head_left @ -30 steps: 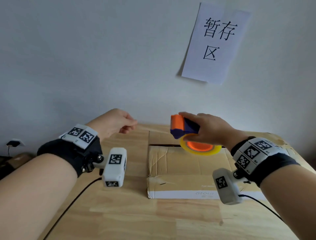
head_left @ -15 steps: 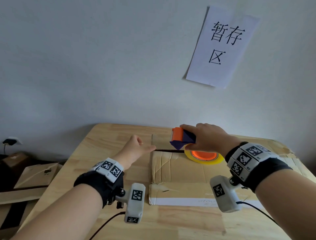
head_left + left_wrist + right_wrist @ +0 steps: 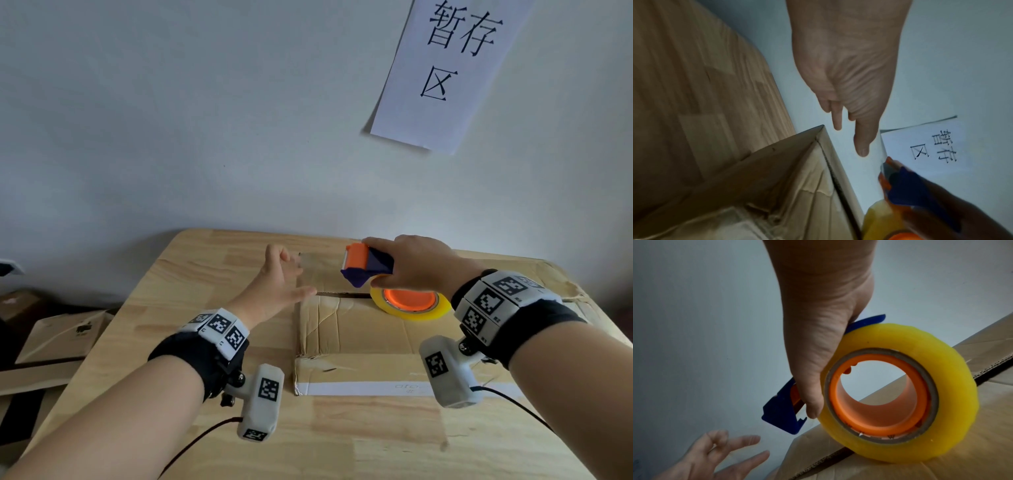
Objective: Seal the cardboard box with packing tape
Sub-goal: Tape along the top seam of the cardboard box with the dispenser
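- Brown corrugated cardboard box [image 3: 359, 329] is lying flat on the pale wooden table [image 3: 212, 274], its top flaps creased and a dark open seam running across the far part of the lid.
- Yellow packing tape roll [image 3: 411, 303] on its orange core is sitting in a blue and orange dispenser [image 3: 366, 265], and the roll's lower edge is resting on the box top right by the seam.
- The right hand [image 3: 414, 265] is gripping the dispenser from above, fingers wrapped over its body; in the right wrist view the thumb is pressing against the side of the roll [image 3: 900, 394].
- A short strip of clear tape [image 3: 317, 262] is stretching leftward from the dispenser's mouth toward the left hand [image 3: 277, 284].
- The left hand is hovering over the box's left far corner with fingers spread and loosely extended, grasping nothing that can be made out; whether a fingertip is touching the tape end is unclear, since that spot is blurred.
- In the left wrist view the thumb [image 3: 863, 142] is pointing along the clear strip, just above the box corner [image 3: 822, 129].
- A white paper sign [image 3: 452, 68] with black characters is hanging on the grey wall behind the table.
- Flat cardboard pieces [image 3: 58, 335] are lying on the floor to the left.
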Motion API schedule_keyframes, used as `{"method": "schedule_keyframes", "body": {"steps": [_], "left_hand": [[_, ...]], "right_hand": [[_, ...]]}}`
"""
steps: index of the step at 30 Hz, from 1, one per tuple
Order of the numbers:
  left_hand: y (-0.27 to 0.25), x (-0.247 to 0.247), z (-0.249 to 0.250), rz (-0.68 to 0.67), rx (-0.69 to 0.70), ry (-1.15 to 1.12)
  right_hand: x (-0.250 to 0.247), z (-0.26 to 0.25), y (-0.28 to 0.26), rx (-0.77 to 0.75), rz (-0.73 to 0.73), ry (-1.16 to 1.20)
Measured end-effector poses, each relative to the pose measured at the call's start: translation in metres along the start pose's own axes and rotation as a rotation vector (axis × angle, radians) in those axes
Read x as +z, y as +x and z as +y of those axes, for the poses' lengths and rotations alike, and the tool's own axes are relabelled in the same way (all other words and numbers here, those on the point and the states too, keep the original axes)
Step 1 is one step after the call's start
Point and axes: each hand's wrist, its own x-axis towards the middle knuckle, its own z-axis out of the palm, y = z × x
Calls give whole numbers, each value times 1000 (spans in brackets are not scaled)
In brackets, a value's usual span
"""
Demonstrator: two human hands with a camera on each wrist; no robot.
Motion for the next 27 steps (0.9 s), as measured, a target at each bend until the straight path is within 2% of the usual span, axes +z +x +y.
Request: {"method": "schedule_keyframes", "body": {"steps": [5, 17, 22, 27], "left_hand": [[7, 15, -22, -100, 147, 232], [7, 35, -47, 111, 214, 259], [4, 39, -45, 146, 193, 224], [-1, 30, -30, 150, 53, 47]], "right_hand": [[-1, -4, 4, 12, -15, -30], [-11, -17, 9, -61, 3, -211], [-4, -27, 10, -100, -15, -193], [10, -26, 8, -90, 7, -214]]}}
